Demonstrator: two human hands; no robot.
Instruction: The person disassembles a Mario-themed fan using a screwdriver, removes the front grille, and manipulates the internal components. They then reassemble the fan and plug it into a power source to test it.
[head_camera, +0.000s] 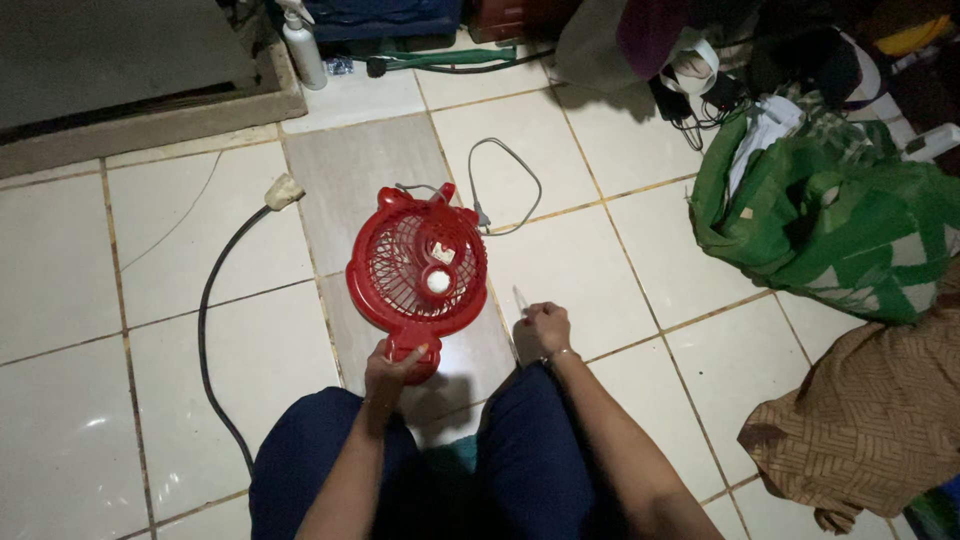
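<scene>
Now one red fan (418, 268); left hand (392, 364) grips it.

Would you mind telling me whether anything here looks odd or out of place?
Yes: the red fan lies flat on the floor tiles rather than upright, held at its base by the left hand. Cloth heaps sprawl on the right.
</scene>
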